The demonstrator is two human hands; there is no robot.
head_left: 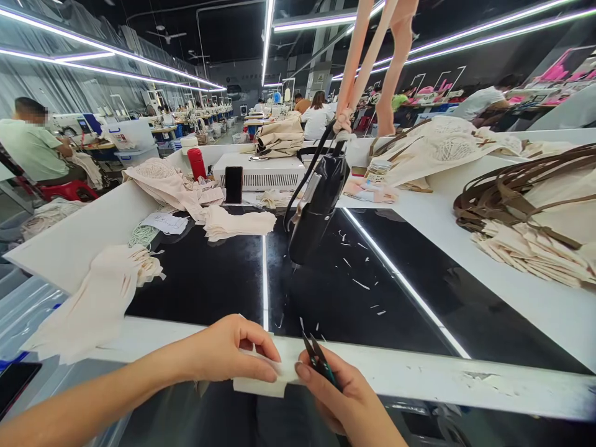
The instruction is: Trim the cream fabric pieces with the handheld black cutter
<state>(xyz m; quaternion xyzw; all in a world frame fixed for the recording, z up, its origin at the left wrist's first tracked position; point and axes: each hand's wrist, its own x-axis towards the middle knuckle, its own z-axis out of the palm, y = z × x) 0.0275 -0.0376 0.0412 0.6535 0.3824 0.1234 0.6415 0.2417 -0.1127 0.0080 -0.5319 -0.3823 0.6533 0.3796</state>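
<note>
Low at the table's front edge, my left hand [233, 351] pinches a small cream fabric piece [261, 386] between thumb and fingers. Close on its right, my right hand [342, 385] is closed around a pair of thread snips [321, 360], whose dark blades point up and away from me. The thumb and fingertips of that hand are near the fabric's right end; whether they also grip it I cannot tell. Beyond both hands, a black handheld tool [319, 205] hangs from peach fabric strips [356, 68] above the glossy black table panel [223, 285].
Cream fabric stacks lie at the left [100, 298] and back [237, 222]. White scraps [361, 284] dot the panel. A phone [233, 184] leans on a white box [261, 171] beside a red bottle [196, 162]. Brown straps [498, 186] and folded pieces [535, 254] fill the right. A co-worker [35, 146] sits far left.
</note>
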